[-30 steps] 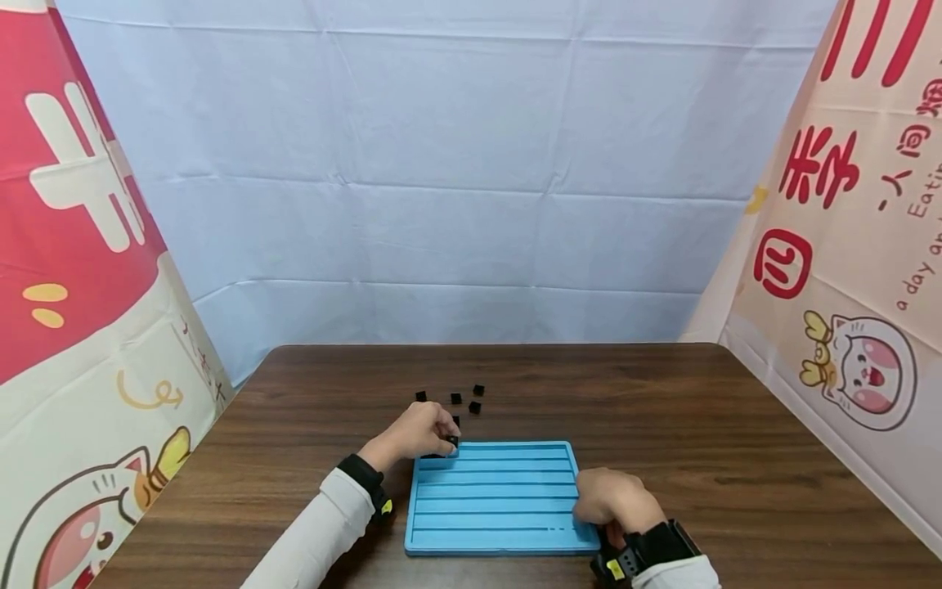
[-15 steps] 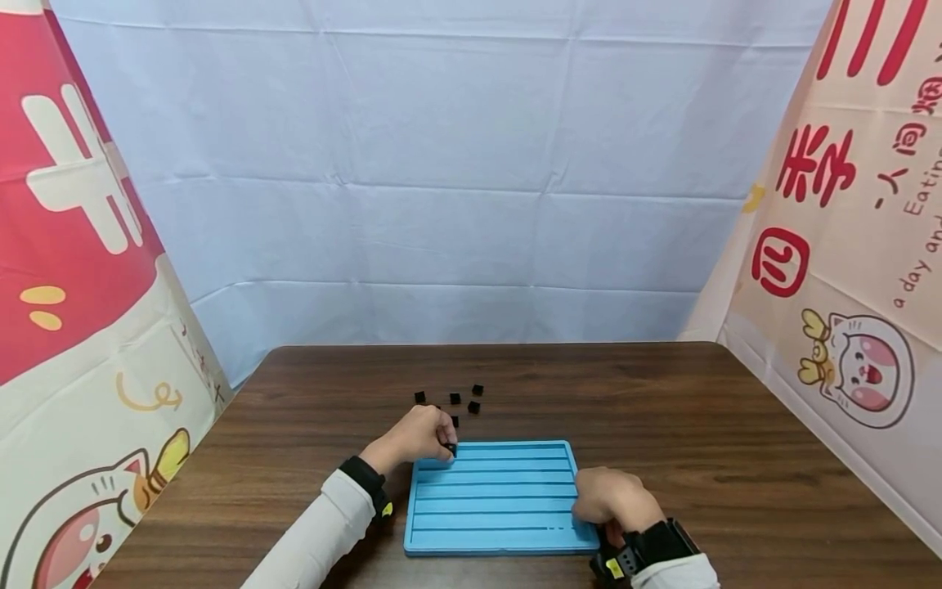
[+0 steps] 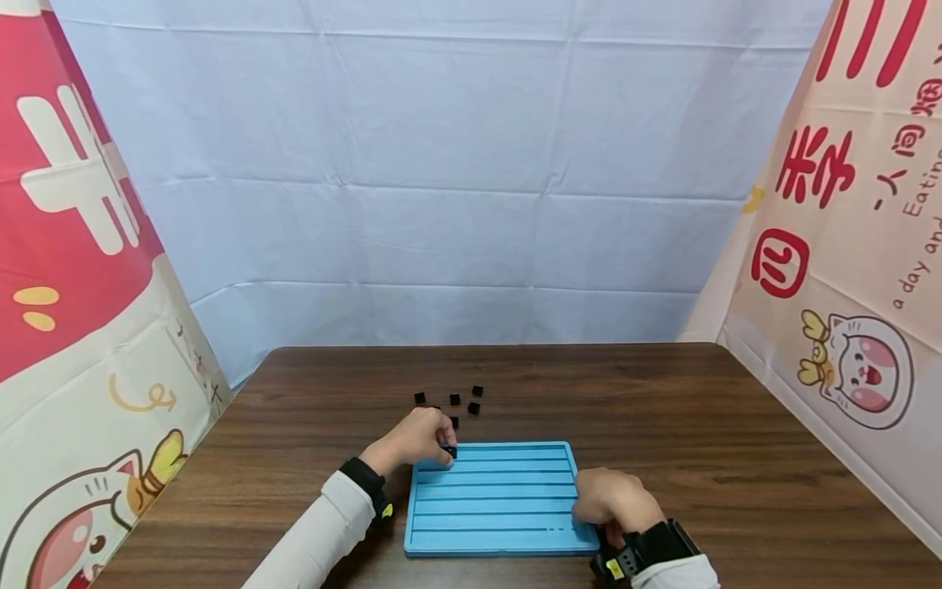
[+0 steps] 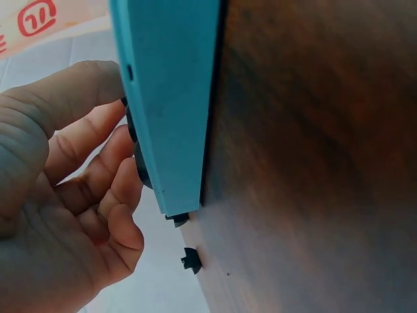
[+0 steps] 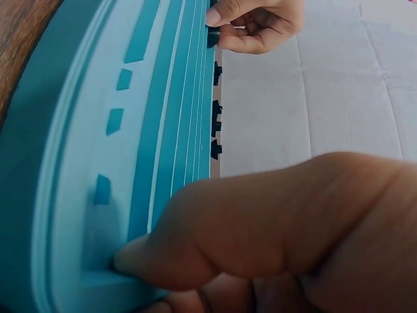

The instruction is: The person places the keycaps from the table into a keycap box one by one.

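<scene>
A light-blue grooved tray (image 3: 500, 503) lies flat on the table. At its far left corner my left hand (image 3: 415, 438) pinches a small black block (image 3: 450, 451) between thumb and fingertips, right at the top groove. In the left wrist view, dark pieces (image 4: 142, 168) show between the curled fingers and the tray's edge. My right hand (image 3: 616, 499) grips the tray's right edge; the right wrist view has its thumb (image 5: 176, 251) on the corner rim, with fingers bent underneath.
Several more black blocks (image 3: 455, 399) are scattered on the brown wooden table (image 3: 625, 401) beyond the tray. A pale blue cloth (image 3: 456, 204) hangs behind, with printed cloths at the left (image 3: 74, 245) and right (image 3: 846, 245).
The left hand has lowered slightly toward the tray's top groove with the black block in its fingertips. The right hand and the tray have stayed in place.
</scene>
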A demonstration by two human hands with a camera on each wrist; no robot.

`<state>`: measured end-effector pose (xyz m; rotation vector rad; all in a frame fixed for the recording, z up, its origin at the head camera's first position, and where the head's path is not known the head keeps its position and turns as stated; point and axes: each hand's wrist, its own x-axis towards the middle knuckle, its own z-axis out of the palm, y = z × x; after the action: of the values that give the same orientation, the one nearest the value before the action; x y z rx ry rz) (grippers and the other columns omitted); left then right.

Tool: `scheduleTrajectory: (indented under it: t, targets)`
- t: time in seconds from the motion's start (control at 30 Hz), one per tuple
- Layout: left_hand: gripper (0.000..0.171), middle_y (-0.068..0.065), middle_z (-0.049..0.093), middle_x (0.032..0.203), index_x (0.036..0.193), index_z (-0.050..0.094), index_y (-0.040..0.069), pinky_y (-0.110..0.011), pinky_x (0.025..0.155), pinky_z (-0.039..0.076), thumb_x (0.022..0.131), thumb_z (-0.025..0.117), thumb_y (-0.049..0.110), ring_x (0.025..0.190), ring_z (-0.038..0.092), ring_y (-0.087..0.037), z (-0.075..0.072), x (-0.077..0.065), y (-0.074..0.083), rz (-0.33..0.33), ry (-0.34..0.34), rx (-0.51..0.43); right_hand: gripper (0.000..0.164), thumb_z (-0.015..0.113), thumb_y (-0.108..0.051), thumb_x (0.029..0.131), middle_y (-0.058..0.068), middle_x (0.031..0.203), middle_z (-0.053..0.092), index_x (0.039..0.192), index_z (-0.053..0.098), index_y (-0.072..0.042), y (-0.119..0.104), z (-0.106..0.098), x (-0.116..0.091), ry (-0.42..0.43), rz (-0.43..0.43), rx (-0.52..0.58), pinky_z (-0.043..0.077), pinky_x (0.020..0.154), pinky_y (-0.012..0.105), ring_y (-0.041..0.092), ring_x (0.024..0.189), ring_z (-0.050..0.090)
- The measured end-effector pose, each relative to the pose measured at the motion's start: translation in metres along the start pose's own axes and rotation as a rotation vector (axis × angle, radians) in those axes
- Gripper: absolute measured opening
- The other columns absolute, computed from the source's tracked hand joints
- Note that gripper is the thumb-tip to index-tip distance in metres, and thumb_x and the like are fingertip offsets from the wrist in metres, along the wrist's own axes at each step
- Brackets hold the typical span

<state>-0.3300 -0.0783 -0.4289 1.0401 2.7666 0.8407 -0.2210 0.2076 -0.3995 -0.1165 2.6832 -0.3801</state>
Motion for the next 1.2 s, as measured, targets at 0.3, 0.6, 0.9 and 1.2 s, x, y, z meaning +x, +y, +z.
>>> scheduleTrajectory:
  t: [0.3,0.6,0.9,1.2]
  targets:
    - [0.018,0.004,0.055,0.075,0.074,0.064,0.014,-0.027,0.063,0.045,0.071,0.081,0.009,0.07,0.051,-0.009,-0.003,0.0,-0.001,-0.005,-0.013,0.022,0.016,0.057,-0.005,0.082,0.011,0.055,0.054,0.067,0.055,-0.006,-0.001,0.0,0.0,0.009,-0.004,0.004,0.038,0.037,0.026,0.015,0.037,0.05]
    - [0.019,0.004,0.055,0.078,0.078,0.065,0.013,-0.028,0.065,0.046,0.071,0.082,0.01,0.073,0.051,-0.011,-0.004,-0.001,-0.002,-0.014,-0.023,0.021,0.017,0.056,-0.004,0.083,0.012,0.053,0.055,0.066,0.056,-0.005,0.0,-0.001,0.0,-0.003,-0.003,0.009,0.038,0.037,0.025,0.015,0.035,0.049]
    - [0.022,-0.003,0.057,0.098,0.1,0.067,0.008,-0.037,0.072,0.046,0.08,0.074,0.016,0.089,0.055,-0.021,-0.009,0.0,-0.002,-0.014,0.03,0.056,0.016,0.057,-0.005,0.082,0.014,0.053,0.055,0.066,0.056,-0.004,0.0,-0.001,0.001,-0.018,0.018,0.013,0.04,0.037,0.027,0.016,0.036,0.051]
    - [0.034,-0.011,0.053,0.117,0.116,0.063,0.004,-0.045,0.084,0.043,0.084,0.07,0.015,0.109,0.049,-0.033,-0.018,-0.001,-0.005,-0.015,0.055,0.072,0.014,0.058,-0.006,0.082,0.013,0.055,0.055,0.068,0.055,-0.005,0.0,0.0,0.002,-0.008,0.019,0.007,0.04,0.036,0.026,0.015,0.036,0.051]
